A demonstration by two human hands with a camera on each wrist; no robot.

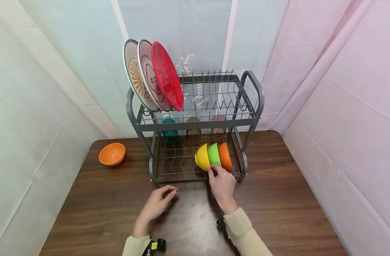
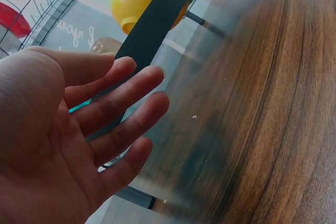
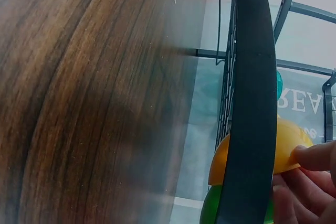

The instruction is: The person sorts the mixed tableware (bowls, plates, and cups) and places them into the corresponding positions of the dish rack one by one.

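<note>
My right hand (image 1: pixel 223 183) reaches over the front bar of the rack's lower tier and pinches the rim of a yellow bowl (image 1: pixel 202 157). In the right wrist view the thumb presses the outside of the yellow bowl (image 3: pixel 287 145), with the other fingers behind its rim. A green bowl (image 1: pixel 214 154) and an orange bowl (image 1: pixel 225 156) stand on edge to its right, all three tilted alike. My left hand (image 1: pixel 158 202) hovers before the front left of the rack, fingers loosely bent and holding nothing; its palm shows in the left wrist view.
The two-tier grey dish rack (image 1: pixel 195 125) stands at the table's back. Its upper tier holds two patterned plates (image 1: pixel 135 78) and a red plate (image 1: pixel 167 76) at the left. Behind the bowls are a teal cup (image 1: pixel 170 129) and two other cups. Another orange bowl (image 1: pixel 112 154) sits left on the table.
</note>
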